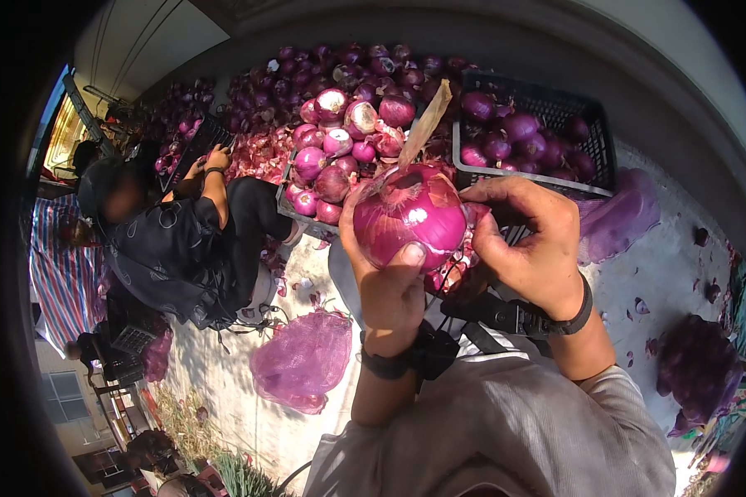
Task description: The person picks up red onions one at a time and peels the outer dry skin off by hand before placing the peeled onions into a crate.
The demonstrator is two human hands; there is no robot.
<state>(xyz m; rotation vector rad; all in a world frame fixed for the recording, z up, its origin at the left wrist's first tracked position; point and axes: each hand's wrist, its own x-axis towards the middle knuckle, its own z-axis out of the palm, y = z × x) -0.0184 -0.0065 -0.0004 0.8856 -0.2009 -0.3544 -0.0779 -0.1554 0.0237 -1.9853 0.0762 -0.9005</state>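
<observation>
A large red onion (404,217) rests in my left hand (388,292), the thumb pressed on its near face and the fingers wrapped behind its left side. From its top a long dry stalk (428,121) sticks up. My right hand (528,236) pinches a loose piece of papery skin (474,214) at the onion's right edge between thumb and forefinger. Behind the onion stands a crate (284,202) heaped with red onions, some with pale patches. To the right, a black plastic crate (534,177) holds several more onions.
A big pile of red onions (273,87) lies against the wall. At left sits a co-worker (168,248), hands at another dark crate (189,146). Purple mesh bags (301,360) lie on the concrete floor (224,379). A filled mesh sack (699,366) is at far right.
</observation>
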